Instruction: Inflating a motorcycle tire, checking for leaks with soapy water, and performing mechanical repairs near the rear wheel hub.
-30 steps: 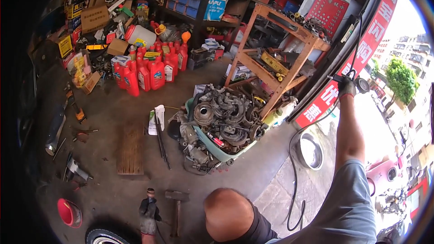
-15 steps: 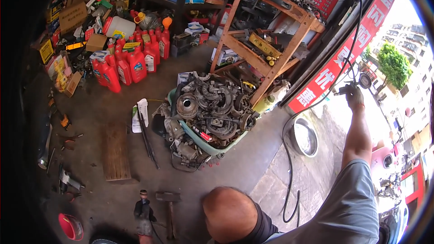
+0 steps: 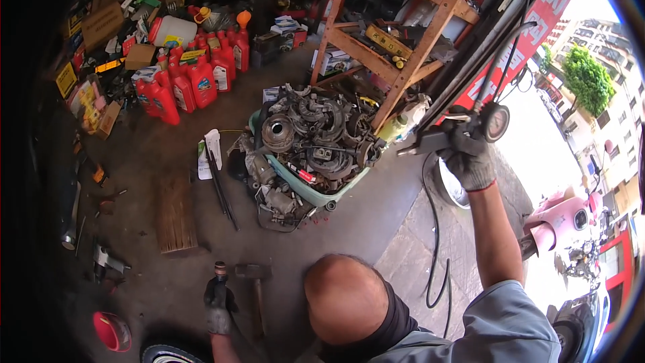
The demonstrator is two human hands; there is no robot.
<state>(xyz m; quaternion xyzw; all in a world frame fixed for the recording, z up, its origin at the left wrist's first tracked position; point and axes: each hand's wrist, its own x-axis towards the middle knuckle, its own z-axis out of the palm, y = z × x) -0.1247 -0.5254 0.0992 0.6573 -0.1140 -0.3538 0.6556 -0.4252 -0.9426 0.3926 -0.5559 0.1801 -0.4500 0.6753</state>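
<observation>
My right hand (image 3: 472, 165), in a grey work glove, is raised at the right, closed around a tire inflator gun (image 3: 437, 141) with a round dial gauge (image 3: 496, 123). A hose runs up from it. At the lower left, my gloved left hand (image 3: 218, 317) is closed around a dark hand tool (image 3: 220, 271) with a copper-coloured end; its exact kind is unclear. Just right of that hand lies a sledgehammer (image 3: 254, 271) on the floor. Part of a wheel (image 3: 168, 355) shows at the lower edge, left of my left arm.
A green tub (image 3: 316, 196) heaped with greasy metal parts stands ahead, beside a wooden rack (image 3: 396, 60). A wooden block (image 3: 177, 218) and a red bowl (image 3: 112, 331) lie left. Red oil bottles (image 3: 201, 84) stand behind. A black hose (image 3: 437, 228) trails near a metal basin (image 3: 449, 185).
My right hand has brought the inflator gun inward, left and closer to me, from the far right. My left hand has moved slightly up and right with its tool. The view has shifted a little.
</observation>
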